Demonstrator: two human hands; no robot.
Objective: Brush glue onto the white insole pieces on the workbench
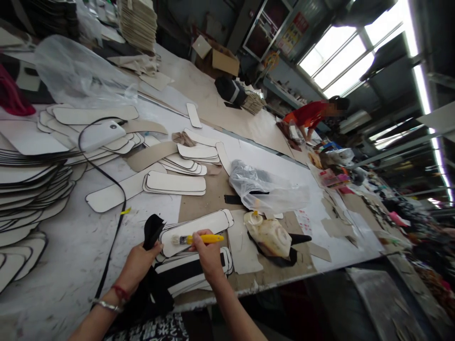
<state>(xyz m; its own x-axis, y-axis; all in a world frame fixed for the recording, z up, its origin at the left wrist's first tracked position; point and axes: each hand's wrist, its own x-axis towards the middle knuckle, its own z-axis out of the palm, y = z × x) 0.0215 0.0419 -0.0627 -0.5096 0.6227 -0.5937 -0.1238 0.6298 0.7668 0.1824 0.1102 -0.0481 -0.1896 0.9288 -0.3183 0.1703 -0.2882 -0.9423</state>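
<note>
My right hand [208, 255] is closed round a yellow-handled brush [209, 238], whose pale bristles touch the top white panel [199, 227] of a small stack. My left hand [142, 260] pinches black fabric [153, 228] at the left end of that stack. More black fabric hangs below my left hand. Just nearer to me lies another stack of white panels [194, 283] with a black strip [185, 269] across it. To the right of the stacks, a stained plastic container [272, 237] lies on the table.
Large stacks of panels [28, 189] fill the left side, with a black cord [115, 182] beside them. A clear plastic bag [263, 184] lies beyond the container. Across the table, a person in red [307, 116] leans over. The table edge [277, 282] runs near me.
</note>
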